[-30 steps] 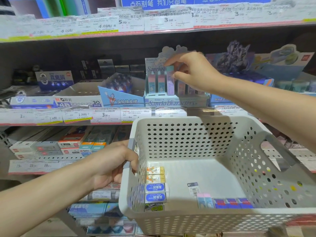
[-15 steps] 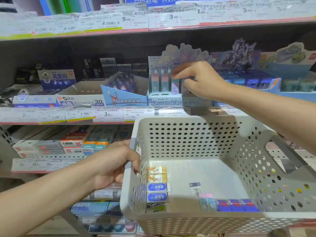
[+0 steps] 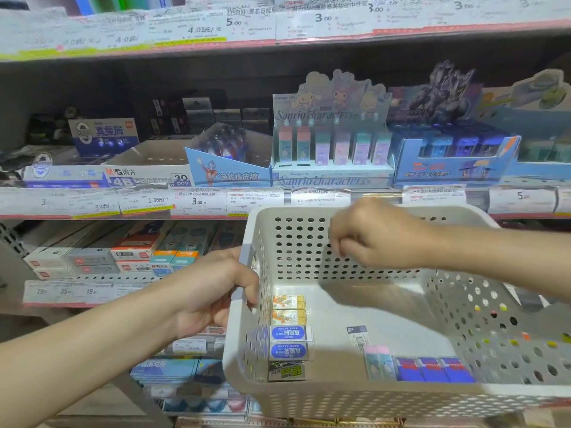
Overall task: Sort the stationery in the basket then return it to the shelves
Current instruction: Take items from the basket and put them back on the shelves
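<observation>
Stationery lies on the floor of the white perforated basket [image 3: 309,400]. Along the left wall, far to near: two yellow erasers [image 3: 289,309], two blue-labelled erasers [image 3: 288,341], one green-and-black eraser [image 3: 286,371]. Along the near wall: a pink-topped pair of erasers [image 3: 378,362], touching three blue-and-red erasers [image 3: 435,369] to its right. A barcode tag [image 3: 357,337] lies apart, near the floor's centre.

Left hand [image 3: 213,291]: grips the basket's left rim, fingers curled over the grey handle [image 3: 244,274].

Right hand [image 3: 370,234]: suspended above the basket's far edge, fingers curled downward, blurred; no item visible in it.

Behind the basket, the Sanrio display box [image 3: 332,177] stands at the shelf [image 3: 123,216] front edge, holding upright pastel erasers [image 3: 341,147].
</observation>
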`<act>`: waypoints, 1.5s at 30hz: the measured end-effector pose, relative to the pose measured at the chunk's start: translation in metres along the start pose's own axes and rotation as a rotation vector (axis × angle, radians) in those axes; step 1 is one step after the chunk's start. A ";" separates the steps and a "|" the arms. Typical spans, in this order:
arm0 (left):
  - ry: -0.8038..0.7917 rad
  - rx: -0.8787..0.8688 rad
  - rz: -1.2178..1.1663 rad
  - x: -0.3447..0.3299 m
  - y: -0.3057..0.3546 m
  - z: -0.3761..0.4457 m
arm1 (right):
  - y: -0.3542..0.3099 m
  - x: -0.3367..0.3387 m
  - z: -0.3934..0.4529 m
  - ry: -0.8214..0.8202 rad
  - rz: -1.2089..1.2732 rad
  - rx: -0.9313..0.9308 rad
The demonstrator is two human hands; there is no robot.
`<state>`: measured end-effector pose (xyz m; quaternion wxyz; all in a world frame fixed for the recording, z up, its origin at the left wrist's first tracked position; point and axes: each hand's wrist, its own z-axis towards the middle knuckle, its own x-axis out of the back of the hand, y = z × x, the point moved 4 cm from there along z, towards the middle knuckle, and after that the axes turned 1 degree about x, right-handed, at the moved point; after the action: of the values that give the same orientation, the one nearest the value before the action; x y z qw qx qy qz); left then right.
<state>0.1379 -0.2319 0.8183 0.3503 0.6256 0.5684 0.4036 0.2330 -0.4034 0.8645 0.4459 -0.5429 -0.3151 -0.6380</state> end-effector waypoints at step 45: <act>-0.023 -0.012 -0.020 0.000 -0.001 0.001 | 0.008 0.005 0.003 -0.263 0.581 -0.187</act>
<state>0.1382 -0.2314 0.8169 0.3647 0.6222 0.5681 0.3964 0.2417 -0.4057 0.8695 0.5129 -0.7264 -0.1422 -0.4349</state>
